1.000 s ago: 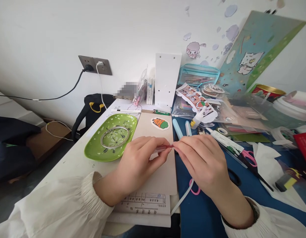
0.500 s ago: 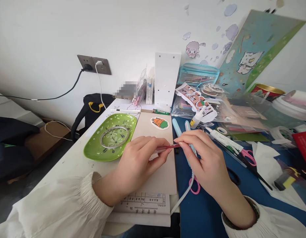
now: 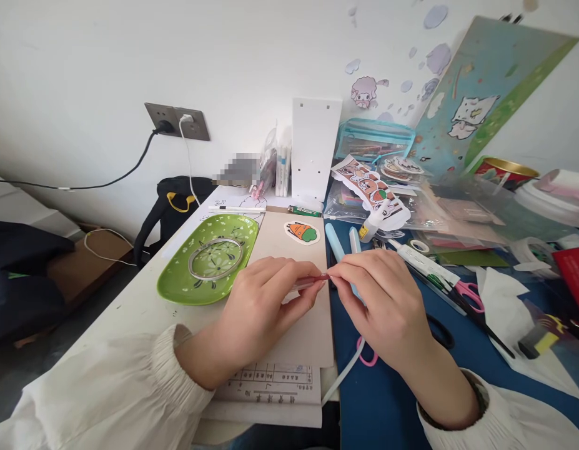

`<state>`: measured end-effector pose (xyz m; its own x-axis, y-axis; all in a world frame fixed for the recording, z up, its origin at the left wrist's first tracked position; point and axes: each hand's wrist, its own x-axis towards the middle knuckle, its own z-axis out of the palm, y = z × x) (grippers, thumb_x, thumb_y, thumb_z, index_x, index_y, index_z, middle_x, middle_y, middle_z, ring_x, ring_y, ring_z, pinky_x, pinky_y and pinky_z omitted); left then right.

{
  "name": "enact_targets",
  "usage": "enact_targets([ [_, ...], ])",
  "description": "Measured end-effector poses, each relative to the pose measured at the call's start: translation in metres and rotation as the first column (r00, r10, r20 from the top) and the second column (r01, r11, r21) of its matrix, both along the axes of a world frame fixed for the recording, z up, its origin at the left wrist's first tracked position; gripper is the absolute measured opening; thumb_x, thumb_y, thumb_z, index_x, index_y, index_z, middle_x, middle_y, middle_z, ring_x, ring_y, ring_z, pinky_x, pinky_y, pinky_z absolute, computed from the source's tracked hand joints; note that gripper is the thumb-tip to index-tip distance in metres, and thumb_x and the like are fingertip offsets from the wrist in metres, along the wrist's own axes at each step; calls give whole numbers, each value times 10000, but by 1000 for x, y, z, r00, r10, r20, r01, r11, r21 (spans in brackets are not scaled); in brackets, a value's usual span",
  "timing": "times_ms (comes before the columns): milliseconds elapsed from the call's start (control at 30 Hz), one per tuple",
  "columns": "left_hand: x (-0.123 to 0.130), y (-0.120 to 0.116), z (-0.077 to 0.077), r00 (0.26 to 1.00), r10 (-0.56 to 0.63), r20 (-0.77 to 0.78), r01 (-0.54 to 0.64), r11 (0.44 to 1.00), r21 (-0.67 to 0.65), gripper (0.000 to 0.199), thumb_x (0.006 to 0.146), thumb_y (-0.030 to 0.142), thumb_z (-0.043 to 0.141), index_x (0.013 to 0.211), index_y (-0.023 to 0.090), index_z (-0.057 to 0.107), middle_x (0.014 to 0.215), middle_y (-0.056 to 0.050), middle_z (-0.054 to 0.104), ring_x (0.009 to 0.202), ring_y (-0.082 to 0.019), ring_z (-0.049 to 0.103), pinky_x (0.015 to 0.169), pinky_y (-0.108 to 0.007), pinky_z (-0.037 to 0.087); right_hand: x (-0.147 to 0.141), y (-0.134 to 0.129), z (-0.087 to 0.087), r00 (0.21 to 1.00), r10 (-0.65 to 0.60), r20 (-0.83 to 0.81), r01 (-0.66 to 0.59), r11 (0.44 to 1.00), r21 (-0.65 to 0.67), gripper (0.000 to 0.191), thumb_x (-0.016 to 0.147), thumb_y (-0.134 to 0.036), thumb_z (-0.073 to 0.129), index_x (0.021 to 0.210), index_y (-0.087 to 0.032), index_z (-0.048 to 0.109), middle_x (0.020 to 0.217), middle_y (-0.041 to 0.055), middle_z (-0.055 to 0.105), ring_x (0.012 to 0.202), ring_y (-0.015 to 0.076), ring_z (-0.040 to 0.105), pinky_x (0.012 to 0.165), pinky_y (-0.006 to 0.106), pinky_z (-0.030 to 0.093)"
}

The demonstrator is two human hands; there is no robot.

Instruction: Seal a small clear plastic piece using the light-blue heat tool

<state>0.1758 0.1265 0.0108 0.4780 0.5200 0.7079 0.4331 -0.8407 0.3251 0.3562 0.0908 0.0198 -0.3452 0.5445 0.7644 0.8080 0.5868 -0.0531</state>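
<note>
Between my two hands is a slim, reddish, partly see-through pen-like stick (image 3: 308, 282), held level above the beige board. My left hand (image 3: 265, 312) pinches it between thumb and fingers, hiding most of its length. The right tip of the stick is in a thumb-and-finger pinch of my right hand (image 3: 380, 300), close to the left fingertips. Below the hands lies the beige board (image 3: 289, 340), with a carrot sticker (image 3: 302, 232) near its far end. Just behind my right hand, a light-blue two-armed tool (image 3: 335, 240) with a pale cord rests on the blue mat.
A green floral tray (image 3: 177, 287) holding a pale ring (image 3: 192, 265) sits at left. Printed paper (image 3: 270, 395) pokes out under the board. Pink-handled scissors (image 3: 471, 295), a small glue bottle (image 3: 371, 226), tape rolls and plastic bags crowd the right side. A white box (image 3: 316, 147) stands behind.
My right hand has shifted slightly left, its fingertips now nearer the left ones, so less of the reddish stick shows between them. The left hand stays nearly still.
</note>
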Motion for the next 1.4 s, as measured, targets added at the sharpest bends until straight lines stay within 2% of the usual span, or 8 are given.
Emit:
enact_targets([
  [167,0,0,0,1000,4,3,-4,1000,-3,107,844,157,625,926,194,568,729,18,667,662,-109,620,612,-239,476,0,1,-1,985,20,-173,-44,990,-135,107,876,-54,548,854,-145,599,835,76,647,787,172,565,726,337,463],
  [267,0,0,-1,1000,8,2,-8,1000,-3,96,848,166,619,924,197,568,727,19,665,652,-108,614,609,-241,475,1,0,-1,974,35,-225,-75,982,-172,109,883,-55,545,875,-145,608,857,71,645,811,163,569,751,328,461],
  [467,-1,1,-1,1000,13,-16,-12,999,42,98,845,160,622,921,194,570,711,24,666,645,-110,617,601,-245,468,1,-2,1,991,62,-118,-75,992,-103,90,854,-53,592,877,-128,636,845,83,665,779,182,568,725,356,464],
  [667,1,0,0,1000,12,-20,-11,998,64,106,842,154,628,923,189,570,708,25,669,652,-107,620,609,-240,463,-2,-1,0,1000,-1,-12,2,1000,12,73,826,-39,615,833,-111,627,799,98,666,740,193,569,682,364,458],
  [800,1,-1,1,1000,22,1,-22,998,52,102,846,165,623,923,200,565,703,28,667,622,-105,607,593,-240,464,-3,-2,-1,996,-9,-85,6,999,-34,84,842,-39,585,850,-121,600,831,100,655,768,193,564,698,365,458],
  [967,1,-2,2,1000,12,20,-13,999,36,94,849,163,612,922,201,566,714,20,674,609,-107,604,580,-235,465,-4,-2,-1,979,16,-204,-44,990,-131,106,878,-43,530,857,-140,565,833,81,623,788,177,543,714,345,447],
  [1400,1,-3,6,999,30,31,-31,999,29,63,858,183,595,904,210,561,698,25,667,584,-106,594,572,-239,468,-3,-4,-1,961,21,-275,-73,981,-181,133,897,-49,487,885,-174,530,866,58,575,836,170,522,763,316,434],
])
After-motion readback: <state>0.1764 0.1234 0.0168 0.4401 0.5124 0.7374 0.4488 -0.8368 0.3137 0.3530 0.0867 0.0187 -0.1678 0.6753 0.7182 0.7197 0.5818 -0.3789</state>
